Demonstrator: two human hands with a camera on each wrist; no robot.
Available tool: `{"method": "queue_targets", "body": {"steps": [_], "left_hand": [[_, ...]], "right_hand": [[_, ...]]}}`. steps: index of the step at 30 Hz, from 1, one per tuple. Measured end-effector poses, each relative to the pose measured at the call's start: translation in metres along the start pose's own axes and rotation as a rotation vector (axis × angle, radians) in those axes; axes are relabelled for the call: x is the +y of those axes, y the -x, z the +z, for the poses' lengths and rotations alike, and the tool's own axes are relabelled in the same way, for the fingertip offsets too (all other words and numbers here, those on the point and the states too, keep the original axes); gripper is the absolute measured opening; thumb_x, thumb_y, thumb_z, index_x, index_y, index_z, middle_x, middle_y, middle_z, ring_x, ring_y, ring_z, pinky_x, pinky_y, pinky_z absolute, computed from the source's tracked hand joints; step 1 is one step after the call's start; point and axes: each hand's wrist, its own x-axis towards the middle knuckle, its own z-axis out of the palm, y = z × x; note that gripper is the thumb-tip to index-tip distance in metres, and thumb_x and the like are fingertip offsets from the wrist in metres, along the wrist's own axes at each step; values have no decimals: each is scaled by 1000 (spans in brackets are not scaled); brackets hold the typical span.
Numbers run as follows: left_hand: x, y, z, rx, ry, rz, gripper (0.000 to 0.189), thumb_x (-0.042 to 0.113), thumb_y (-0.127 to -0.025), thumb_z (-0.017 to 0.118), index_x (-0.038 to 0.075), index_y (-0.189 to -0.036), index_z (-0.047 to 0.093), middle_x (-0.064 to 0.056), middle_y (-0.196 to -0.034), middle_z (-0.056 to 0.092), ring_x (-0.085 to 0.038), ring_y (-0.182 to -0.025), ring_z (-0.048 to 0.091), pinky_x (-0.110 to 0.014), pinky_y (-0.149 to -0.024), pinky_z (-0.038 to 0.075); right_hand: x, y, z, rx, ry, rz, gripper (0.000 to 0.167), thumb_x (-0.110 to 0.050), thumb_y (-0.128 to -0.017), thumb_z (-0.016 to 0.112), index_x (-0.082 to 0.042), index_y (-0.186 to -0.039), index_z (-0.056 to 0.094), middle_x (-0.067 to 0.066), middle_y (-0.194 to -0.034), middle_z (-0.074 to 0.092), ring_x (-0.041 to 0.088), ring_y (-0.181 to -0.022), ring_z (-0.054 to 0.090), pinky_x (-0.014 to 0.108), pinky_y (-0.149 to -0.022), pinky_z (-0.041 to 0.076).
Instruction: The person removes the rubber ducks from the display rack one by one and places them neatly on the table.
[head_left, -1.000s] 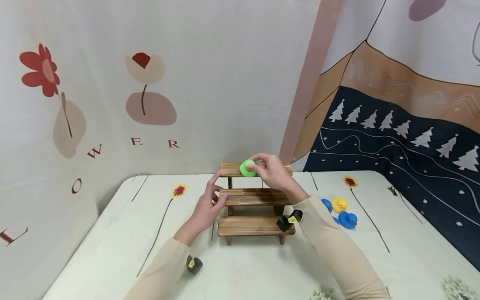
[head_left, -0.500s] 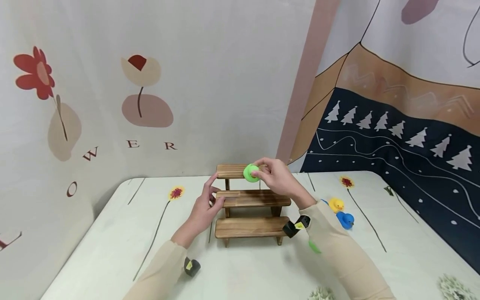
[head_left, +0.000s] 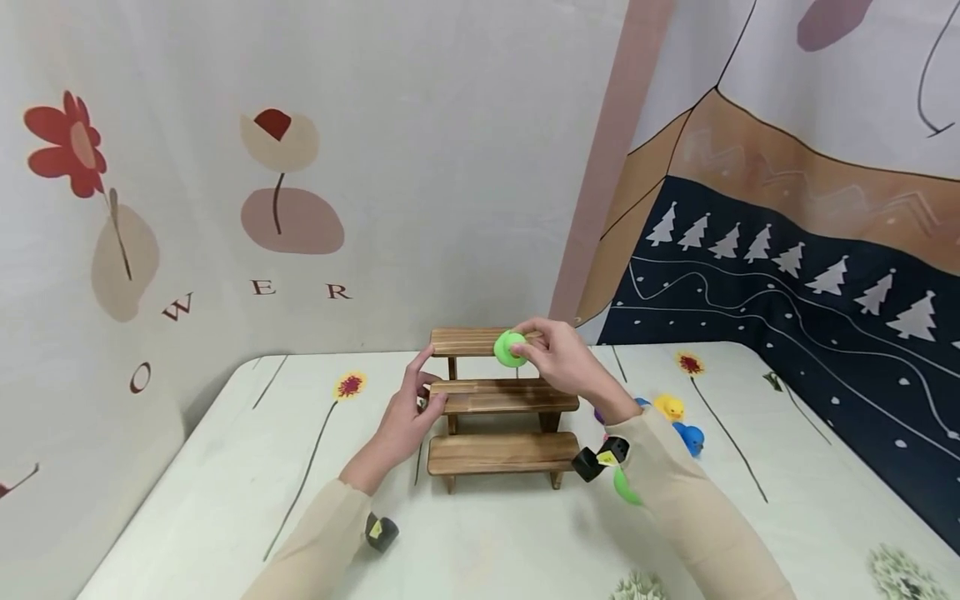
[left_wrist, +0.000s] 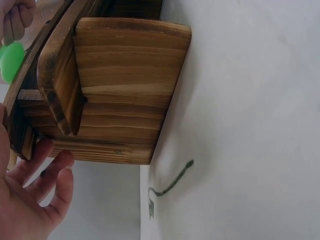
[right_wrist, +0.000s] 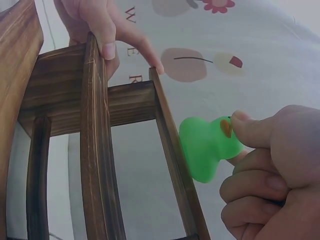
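My right hand (head_left: pixel 561 360) pinches a green rubber duck (head_left: pixel 508 348) by its head, between thumb and fingertips. In the right wrist view the duck's base (right_wrist: pixel 197 150) is at the edge of the top plank of a three-step wooden display stand (head_left: pixel 502 454). At the stand's left side, my left hand (head_left: pixel 405 417) holds the frame. Its thumb lies on the middle step's end, and the index fingertip touches the top step. The left wrist view has the stand's side panel (left_wrist: pixel 125 60) with curled fingers by its lower edge.
Right of the stand lie a yellow duck (head_left: pixel 670 407) and a blue duck (head_left: pixel 692 438), partly behind the right sleeve (head_left: pixel 675 500). A green object (head_left: pixel 625 487) and a purple one (head_left: pixel 598 415) peek out beside the forearm. A printed cloth wall (head_left: pixel 420 208) rises behind.
The right hand has shifted the green rubber duck rightward along the top step. The left hand keeps its place on the stand, and the head view has turned slightly.
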Motion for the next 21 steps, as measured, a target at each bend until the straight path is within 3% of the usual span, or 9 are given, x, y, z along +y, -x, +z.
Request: {"method": "queue_targets", "body": {"steps": [6,16,21], "left_hand": [[-1,1,2,0,5,4,68,10,-94,56,20,-149,19,-12,-104,61,-16,-80,48,-25,-64,42],[-1,-1,3,-1,22,12,69,9,-93,55,20,-150,17,-13,-104,62,-16,-78,48,-25,-64,41],[-1,-1,2,-6,17,11,69,8,-93,54,20,-150,17,-14,-105,62,-16,-77,47,-25,-64,41]], "right_hand": [[1,7,-3,6,-9,24,27,-11,-94,61,3,-118,61,1,-62,47,13,-52,36,22,-48,32],[6,20,-7,76,46,14,29,-8,-93,61,4,-119,61,-1,-61,39,12,-52,36,22,-49,30],[9,27,-11,91,70,50,28,-9,-94,60,1,-120,61,0,-61,40,12,-52,36,22,-48,30]]}}
